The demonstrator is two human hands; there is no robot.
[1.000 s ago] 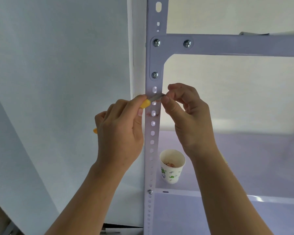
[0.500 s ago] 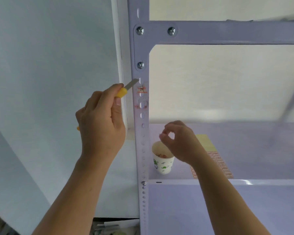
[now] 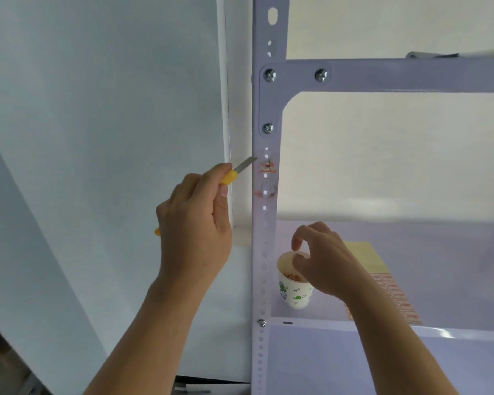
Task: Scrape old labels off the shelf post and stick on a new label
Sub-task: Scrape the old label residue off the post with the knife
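Shelf post (image 3: 258,238) is seen standing upright in the middle of the view, pale lilac metal pierced by a column of small holes. Torn remnants of old labels (image 3: 267,166) are left on its face below the bracket. An upper patch shows orange lines and a dark mark, and a fainter reddish smear (image 3: 264,193) is seen a little lower, around a hole.

Nearest, the left hand (image 3: 194,223) is raised to the left of the post. Its fingers are curled round a yellow-handled knife (image 3: 234,172), with the thumb laid along the handle. The grey blade is angled up and to the right, and its tip is brought to the post's left edge, just above the upper remnant. Whether it touches cannot be told.

The right hand (image 3: 320,260) is held to the right of the post, over a paper cup (image 3: 295,292). Its fingers are loosely curled, with forefinger and thumb tips close together. Whether a scrap is pinched between them cannot be told. Orange scraps (image 3: 293,277) are seen inside the cup, which is printed with green figures.

The cup is stood on the shelf board (image 3: 439,266) just beside the post. A label sheet (image 3: 394,297) is laid behind the right wrist. Farther up, a crossbeam (image 3: 411,75) is bolted to the post.
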